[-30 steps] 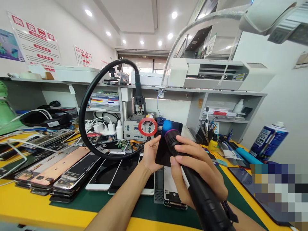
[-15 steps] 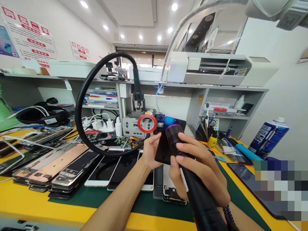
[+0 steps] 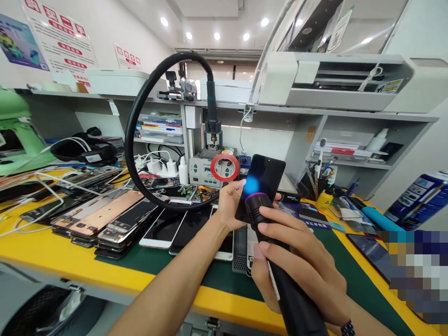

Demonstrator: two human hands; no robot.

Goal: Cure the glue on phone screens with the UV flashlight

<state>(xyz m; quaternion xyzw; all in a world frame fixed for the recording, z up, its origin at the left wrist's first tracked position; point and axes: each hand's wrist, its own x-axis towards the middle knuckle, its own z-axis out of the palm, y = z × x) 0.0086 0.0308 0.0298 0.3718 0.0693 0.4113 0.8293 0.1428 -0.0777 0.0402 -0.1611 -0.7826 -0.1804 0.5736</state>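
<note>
My left hand (image 3: 231, 205) grips a black smartphone (image 3: 268, 175) by its edges, thumb on the left side and fingertips showing at the right. The phone is tilted up with its dark screen towards me. A black flashlight (image 3: 280, 261) with a purple ring at its head is wrapped in the fingers of my right hand (image 3: 304, 266). Its head is close in front of the screen's lower left part, and a blue-white glow shows on the glass. Whether it touches the glass I cannot tell. Below the phone lies a grey perforated block (image 3: 240, 252).
Several phones and screens, among them a copper-coloured panel (image 3: 108, 212), are stacked at the left. A black hose (image 3: 131, 140) loops above the bench, beside a red tape ring (image 3: 224, 168). At the right stand a yellow bottle (image 3: 324, 198) and a blue can (image 3: 416, 200).
The flashlight's head has moved down the screen towards its lower left, so more of the phone shows. The blue glow is larger. My view has shifted left and down.
</note>
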